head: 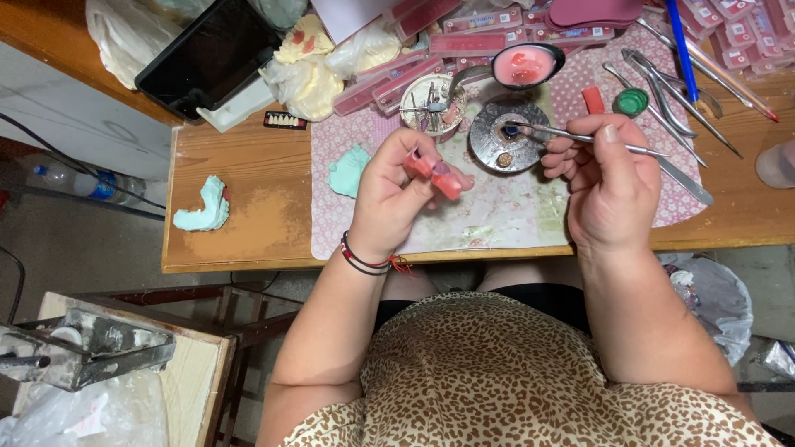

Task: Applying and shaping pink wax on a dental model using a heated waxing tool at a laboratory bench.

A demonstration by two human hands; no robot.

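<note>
L hand (pixel 396 186) curls shut round a pink wax denture piece (pixel 434 172), tilted up toward the eyes over the tabletop's front edge, mid-mat (pixel 497 211). R hand (pixel 609 178) pinches a thin metal wax tool (pixel 580 138) pen-style, tip resting in the round metal dish (pixel 507 136), prob. picking up wax. Green casts (pixel 204 207) lie parked by the left edge.

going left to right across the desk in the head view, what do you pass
Pale green dental cast → black tablet → left hand holding a pink wax piece → round metal dish → right hand holding a thin metal tool → green cap
</note>
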